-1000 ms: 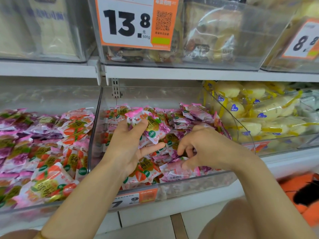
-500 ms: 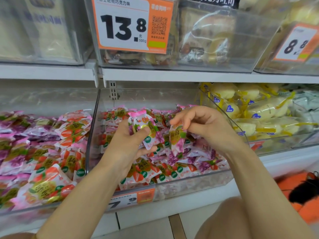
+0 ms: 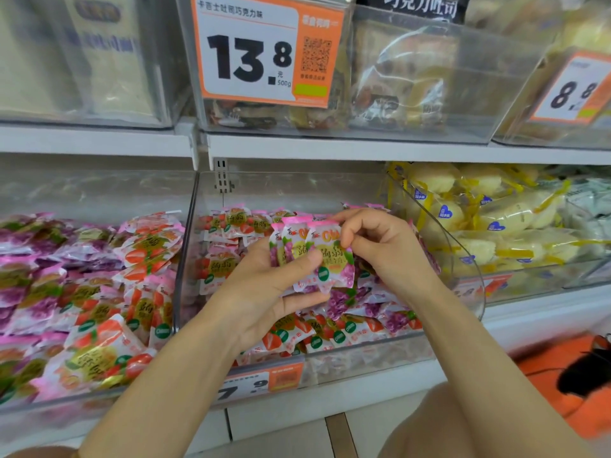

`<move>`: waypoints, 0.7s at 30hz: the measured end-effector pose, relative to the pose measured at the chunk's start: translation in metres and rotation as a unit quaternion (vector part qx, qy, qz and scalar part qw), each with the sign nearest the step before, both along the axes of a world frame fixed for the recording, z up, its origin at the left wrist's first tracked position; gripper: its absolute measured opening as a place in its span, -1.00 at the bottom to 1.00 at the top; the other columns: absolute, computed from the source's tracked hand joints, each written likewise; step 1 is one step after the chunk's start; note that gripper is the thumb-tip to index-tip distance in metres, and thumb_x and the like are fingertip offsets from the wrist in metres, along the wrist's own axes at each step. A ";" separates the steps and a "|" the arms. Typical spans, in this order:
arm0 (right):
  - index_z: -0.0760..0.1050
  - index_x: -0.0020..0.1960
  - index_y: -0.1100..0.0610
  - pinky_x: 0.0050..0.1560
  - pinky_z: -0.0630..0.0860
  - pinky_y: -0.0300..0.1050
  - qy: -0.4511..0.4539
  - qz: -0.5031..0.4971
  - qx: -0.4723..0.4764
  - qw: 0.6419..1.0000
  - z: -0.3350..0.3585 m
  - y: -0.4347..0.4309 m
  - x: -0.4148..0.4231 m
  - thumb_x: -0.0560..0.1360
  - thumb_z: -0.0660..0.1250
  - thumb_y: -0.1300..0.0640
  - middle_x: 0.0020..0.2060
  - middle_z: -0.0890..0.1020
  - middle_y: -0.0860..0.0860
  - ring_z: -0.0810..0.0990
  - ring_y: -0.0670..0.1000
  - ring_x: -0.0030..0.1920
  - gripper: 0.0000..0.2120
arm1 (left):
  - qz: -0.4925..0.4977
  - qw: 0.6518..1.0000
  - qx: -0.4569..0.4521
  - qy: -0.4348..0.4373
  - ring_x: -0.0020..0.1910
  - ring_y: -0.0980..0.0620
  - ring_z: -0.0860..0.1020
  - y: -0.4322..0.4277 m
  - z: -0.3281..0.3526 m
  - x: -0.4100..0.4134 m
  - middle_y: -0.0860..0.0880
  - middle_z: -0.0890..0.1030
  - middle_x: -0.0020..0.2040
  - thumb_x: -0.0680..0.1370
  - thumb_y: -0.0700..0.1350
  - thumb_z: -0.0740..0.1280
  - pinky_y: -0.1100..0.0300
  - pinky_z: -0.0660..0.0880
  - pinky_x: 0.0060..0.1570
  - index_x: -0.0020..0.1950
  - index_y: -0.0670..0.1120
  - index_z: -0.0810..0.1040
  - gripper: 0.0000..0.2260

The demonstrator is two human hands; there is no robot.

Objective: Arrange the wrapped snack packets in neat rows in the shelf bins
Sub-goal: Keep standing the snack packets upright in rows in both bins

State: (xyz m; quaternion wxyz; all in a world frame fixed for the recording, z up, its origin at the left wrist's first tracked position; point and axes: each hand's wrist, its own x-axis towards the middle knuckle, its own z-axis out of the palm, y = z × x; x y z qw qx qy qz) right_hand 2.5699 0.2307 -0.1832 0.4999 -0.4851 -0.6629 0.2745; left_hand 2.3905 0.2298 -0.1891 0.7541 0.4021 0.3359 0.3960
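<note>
A clear middle shelf bin (image 3: pixel 370 355) holds a loose heap of pink snack packets (image 3: pixel 334 332) with strawberry and purple grape prints. My left hand (image 3: pixel 264 285) hovers over the heap and grips a small stack of grape packets (image 3: pixel 310 256), thumb pressed on the front one. My right hand (image 3: pixel 377 246) pinches the upper right edge of the frontmost packet in that stack. Both hands are above the bin's middle, and the packets under them are hidden.
The left bin (image 3: pixel 99 285) is full of the same pink packets. A bin at the right (image 3: pixel 496 226) holds yellow-wrapped cakes. An upper shelf (image 3: pixel 330 147) with clear bins and a 13.8 price tag (image 3: pixel 261 51) overhangs. An orange object (image 3: pixel 568 385) lies on the floor at the right.
My right hand picked a grape packet out of the heap and brought it up against the packets in my left hand. The stack now stands upright between both hands.
</note>
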 end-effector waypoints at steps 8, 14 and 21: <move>0.61 -0.15 -0.01 -0.14 0.47 -0.33 -0.152 -0.050 0.002 0.987 0.007 -0.007 0.008 0.46 0.31 0.40 -0.15 0.63 -0.02 0.57 -0.16 -0.18 -0.69 | 0.127 0.991 0.011 0.041 0.06 -0.07 0.61 0.011 -0.008 -0.004 -0.12 0.51 0.28 0.38 -0.27 0.47 0.16 0.61 -0.28 0.46 -0.02 0.24 -0.28; 0.47 0.29 -0.08 0.27 0.33 -0.19 -0.505 0.080 -0.147 0.847 0.011 -0.016 0.005 0.35 0.48 -0.08 0.23 0.49 -0.19 0.37 -0.15 0.26 -0.47 | 0.159 0.987 0.013 0.022 0.06 -0.06 0.61 0.014 -0.009 -0.006 -0.13 0.56 0.21 0.41 -0.28 0.45 0.18 0.60 -0.29 0.40 -0.07 0.32 -0.40; 0.45 0.32 -0.08 0.29 0.35 0.00 -0.566 0.072 -0.114 0.813 0.008 -0.006 0.000 0.45 0.38 -0.06 0.28 0.51 -0.11 0.42 -0.04 0.29 -0.55 | 0.156 0.988 -0.005 0.008 0.10 -0.07 0.59 0.012 -0.007 -0.006 -0.12 0.52 0.27 0.39 -0.30 0.45 0.09 0.63 -0.25 0.48 -0.04 0.23 -0.28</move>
